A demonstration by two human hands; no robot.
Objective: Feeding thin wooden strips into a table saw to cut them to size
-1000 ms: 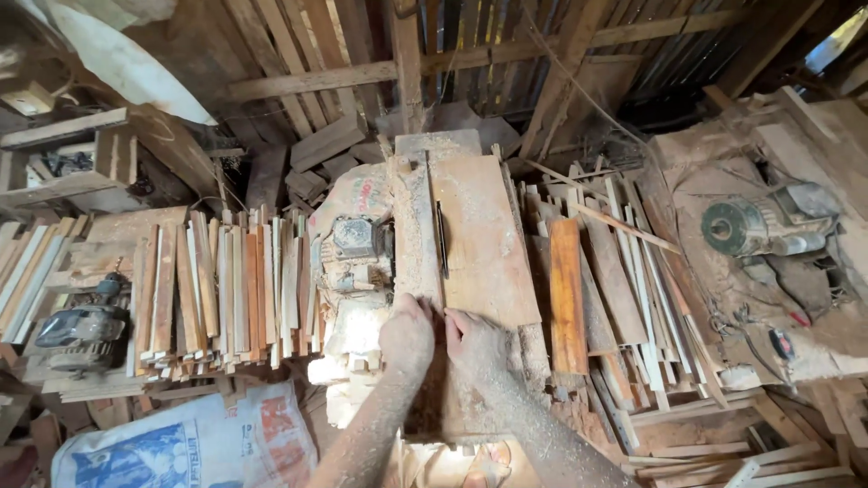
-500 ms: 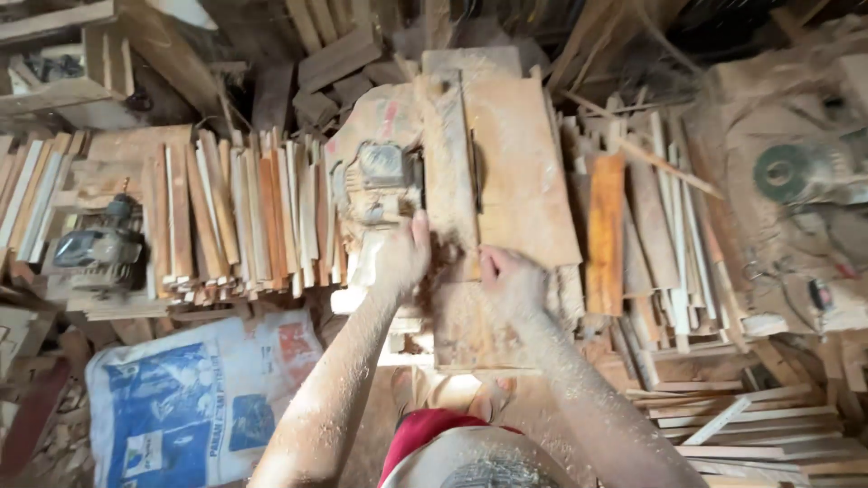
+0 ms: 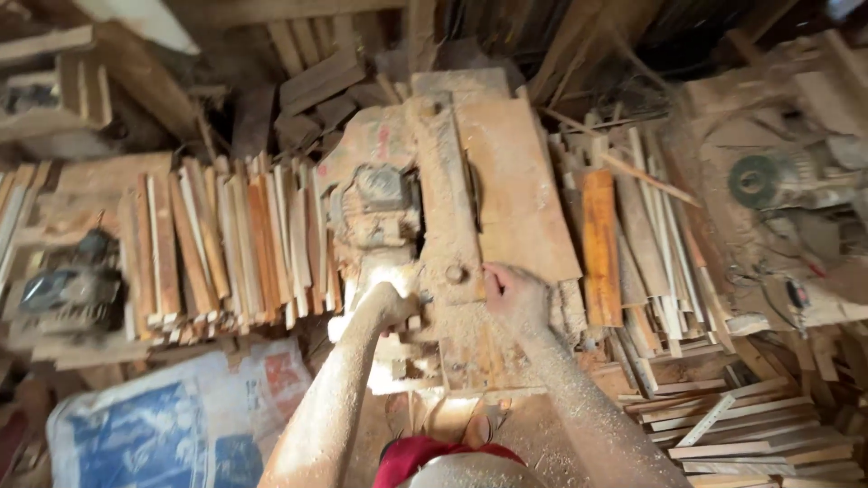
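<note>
Left hand [image 3: 391, 305] shifted left — right hand [image 3: 515, 294] on saw table [image 3: 520, 199]

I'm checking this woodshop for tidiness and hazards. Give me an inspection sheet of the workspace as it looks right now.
Surface: saw table, wooden, thick with sawdust.
Job's things: fence rail runs along the table; motor sits to its left.
Clutter: slat stack on the left, loose strips on the right, blue sack on the floor.
Hands: left hand at the table's near left edge; right hand flat on the table; both dusty and bare.
Cables: thin wire on the right bench.
Surroundings: second motor far left, grinder disc far right.
</note>
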